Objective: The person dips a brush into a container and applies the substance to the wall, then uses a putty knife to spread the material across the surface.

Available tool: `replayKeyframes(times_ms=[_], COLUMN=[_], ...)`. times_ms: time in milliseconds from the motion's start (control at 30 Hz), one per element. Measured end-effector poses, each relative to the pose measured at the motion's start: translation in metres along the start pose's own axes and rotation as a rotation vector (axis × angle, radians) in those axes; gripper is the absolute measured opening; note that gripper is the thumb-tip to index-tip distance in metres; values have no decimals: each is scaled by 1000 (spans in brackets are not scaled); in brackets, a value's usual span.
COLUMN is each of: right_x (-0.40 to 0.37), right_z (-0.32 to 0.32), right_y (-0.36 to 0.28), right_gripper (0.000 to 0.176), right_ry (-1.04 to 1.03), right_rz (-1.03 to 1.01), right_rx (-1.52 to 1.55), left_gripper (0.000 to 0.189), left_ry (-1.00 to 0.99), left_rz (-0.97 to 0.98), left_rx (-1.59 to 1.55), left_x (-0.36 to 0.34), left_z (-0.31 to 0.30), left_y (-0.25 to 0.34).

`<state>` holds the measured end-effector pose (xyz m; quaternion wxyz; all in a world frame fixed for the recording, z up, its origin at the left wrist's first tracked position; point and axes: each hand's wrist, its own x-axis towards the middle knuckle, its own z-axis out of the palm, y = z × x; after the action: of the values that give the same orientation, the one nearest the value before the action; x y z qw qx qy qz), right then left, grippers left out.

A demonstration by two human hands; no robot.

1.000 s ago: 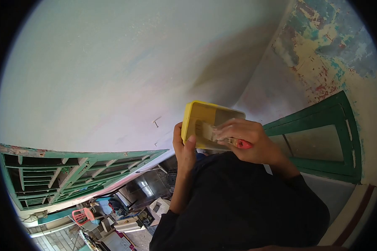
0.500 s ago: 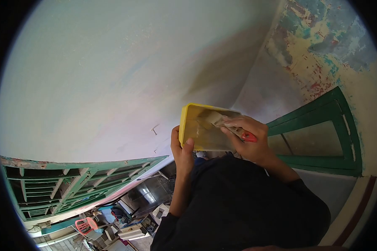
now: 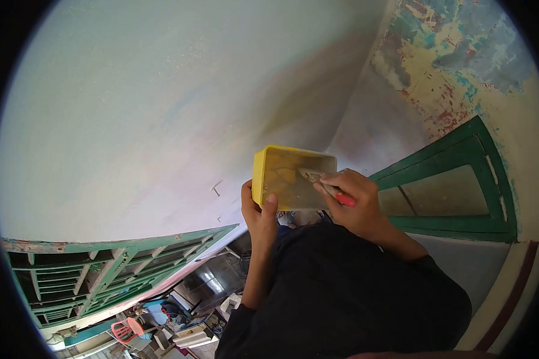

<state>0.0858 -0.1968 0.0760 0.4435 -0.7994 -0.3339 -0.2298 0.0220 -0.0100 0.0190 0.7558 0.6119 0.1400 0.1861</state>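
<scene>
My left hand [image 3: 259, 210] clamps the near edge of a yellow tray [image 3: 258, 173], held up before a pale wall [image 3: 161, 107]. The brush [image 3: 313, 176] dips inside it, red handle pinched tight in my right hand [image 3: 358, 203].

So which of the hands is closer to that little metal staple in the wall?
Left. The left hand, gripping the edge of the yellow tray, sits close beside the staple; the right hand, holding the brush, is farther off, across the tray.

Red-handled brush [image 3: 327, 189] reaches bristles-first inside tilted yellow tray [image 3: 258, 175].
</scene>
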Motion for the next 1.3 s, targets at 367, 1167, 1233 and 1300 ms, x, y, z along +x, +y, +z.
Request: replayKeyframes(times_ms=[367, 1167, 1233, 1300], right_x=[0, -1, -2, -6], right_z=[1, -16, -20, -23], right_y=[6, 23, 25, 27], right_gripper=[12, 14, 14, 15], right_ry=[39, 324, 309, 299], right_rz=[138, 789, 814, 840], right_rx=[-113, 508, 534, 560], left_gripper=[47, 45, 46, 48], left_ry=[57, 64, 71, 72], left_rz=[30, -3, -14, -25], left_rx=[104, 71, 60, 51], left_x=[-5, -18, -18, -17], left_z=[12, 26, 25, 24], left_y=[-6, 6, 3, -1])
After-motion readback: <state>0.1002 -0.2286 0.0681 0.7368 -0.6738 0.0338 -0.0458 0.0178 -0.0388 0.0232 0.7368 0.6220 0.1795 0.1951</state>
